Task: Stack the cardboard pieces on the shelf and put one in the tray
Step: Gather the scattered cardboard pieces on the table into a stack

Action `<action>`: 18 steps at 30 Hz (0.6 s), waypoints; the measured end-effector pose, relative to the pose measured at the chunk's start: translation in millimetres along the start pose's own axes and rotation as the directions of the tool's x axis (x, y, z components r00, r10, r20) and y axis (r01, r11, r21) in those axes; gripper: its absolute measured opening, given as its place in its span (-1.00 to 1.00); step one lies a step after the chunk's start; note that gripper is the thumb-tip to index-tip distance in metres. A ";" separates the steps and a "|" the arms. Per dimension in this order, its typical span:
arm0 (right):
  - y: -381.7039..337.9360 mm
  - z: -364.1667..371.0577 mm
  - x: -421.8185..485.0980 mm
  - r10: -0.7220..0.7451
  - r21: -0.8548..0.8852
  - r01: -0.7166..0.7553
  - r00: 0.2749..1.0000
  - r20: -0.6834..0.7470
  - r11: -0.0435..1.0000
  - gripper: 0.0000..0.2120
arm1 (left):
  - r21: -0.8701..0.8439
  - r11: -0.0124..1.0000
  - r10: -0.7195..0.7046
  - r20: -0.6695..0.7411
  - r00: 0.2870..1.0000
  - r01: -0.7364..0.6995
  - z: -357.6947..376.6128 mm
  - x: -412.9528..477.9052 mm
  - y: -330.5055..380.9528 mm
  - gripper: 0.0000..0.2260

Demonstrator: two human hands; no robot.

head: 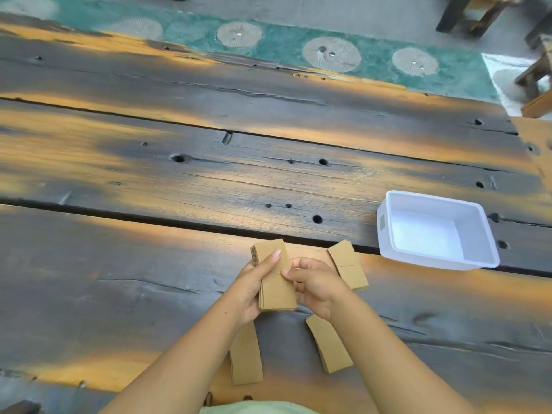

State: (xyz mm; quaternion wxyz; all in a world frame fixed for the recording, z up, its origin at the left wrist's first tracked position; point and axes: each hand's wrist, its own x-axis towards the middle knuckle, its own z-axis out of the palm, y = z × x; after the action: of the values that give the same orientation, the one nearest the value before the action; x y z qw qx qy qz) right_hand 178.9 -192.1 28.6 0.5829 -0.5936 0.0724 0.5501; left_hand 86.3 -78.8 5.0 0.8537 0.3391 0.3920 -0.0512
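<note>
Both hands meet over the near plank of a dark, scorched-looking wooden surface (149,279), gripping a small stack of cardboard pieces (273,279) between them. The left hand (254,291) cups the stack from the left side and beneath, fingers curled closed around it and the thumb lying flat along its top face. The right hand (313,285) pinches the stack's right edge with thumb and fingertips closed on it, the rest of the hand curled behind. The stack is raised off the wood and tilted, its far end pointing away from the person. 3 other lots of cardboard lie flat on the same plank: one pile (348,264) just right of the right hand, partly hidden by its knuckles; one strip (246,357) below the left wrist, its upper end covered by the forearm; and another strip (328,345) under the right wrist, also partly covered. A white plastic tray (388,231) sits to the right of the hands, well apart from the held stack, straddling the gap between 2 planks, with nothing inside it. Beyond the planks runs a green patterned floor (283,43), and dark wooden furniture legs (466,13) stand at the upper right corner.
</note>
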 end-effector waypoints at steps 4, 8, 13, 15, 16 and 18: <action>11.5 4.9 -16.4 -0.090 -0.088 0.084 0.994 -0.060 0.993 -0.90 | 0.002 1.000 0.018 -0.033 0.999 -0.018 9.3 -11.4 -9.2 -0.51; 12.6 -2.5 -22.9 -0.191 -0.245 0.154 0.972 -0.138 0.957 -0.96 | 0.038 0.999 0.016 -0.078 0.997 -0.013 21.1 -10.5 -19.4 -0.51; 10.6 -19.6 -20.4 -0.284 -0.369 0.207 0.944 -0.170 0.906 -0.95 | 0.035 0.999 -0.029 -0.068 0.997 0.031 38.3 -0.3 -25.4 -0.70; 9.9 -29.2 -17.0 -0.307 -0.383 0.216 0.932 -0.194 0.898 -0.92 | 0.046 0.998 -0.036 -0.071 0.997 0.039 45.5 6.9 -27.5 -0.71; 9.8 -34.7 -13.8 -0.304 -0.362 0.216 0.930 -0.205 0.907 -0.87 | 0.058 0.997 -0.039 -0.085 0.996 0.044 48.9 10.8 -28.3 -0.69; 10.1 -45.9 -6.8 -0.275 -0.362 0.180 0.934 -0.230 0.915 -0.84 | 0.087 0.994 -0.056 -0.130 0.990 0.068 54.6 19.6 -30.9 -0.64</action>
State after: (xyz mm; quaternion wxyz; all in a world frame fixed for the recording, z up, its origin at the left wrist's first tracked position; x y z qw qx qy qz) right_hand 195.0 -234.4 14.3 0.5181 -0.7592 -0.0116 0.3938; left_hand 123.6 -132.7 -0.1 0.8087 0.3678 0.4531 -0.0739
